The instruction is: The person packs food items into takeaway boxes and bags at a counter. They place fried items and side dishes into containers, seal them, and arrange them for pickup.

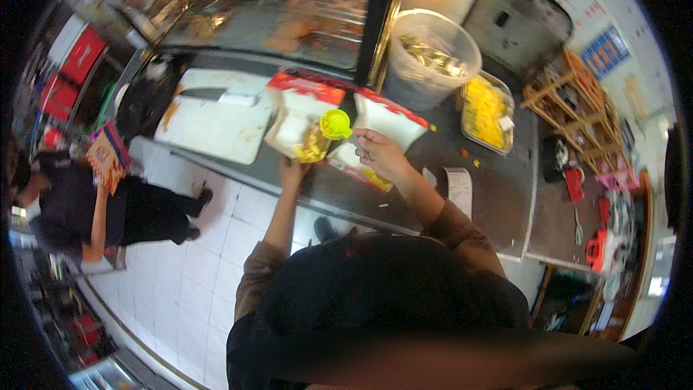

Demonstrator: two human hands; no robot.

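My right hand grips the handle of a small yellow-green scoop. Some yellow food sits in the scoop, which hangs over the right side of an open paper food box. Inside that box are a mound of white rice and yellow pieces near its front corner. At the box's near edge, my left hand holds it, its fingertips partly hidden. Just right stands a second open box with a red-patterned lid; yellow food shows in its near corner, partly behind my right hand.
A white cutting board with a knife lies left. To the right are a plastic bucket of packets, a tray of yellow food and a paper slip. A glass display case borders the back. Another person stands left.
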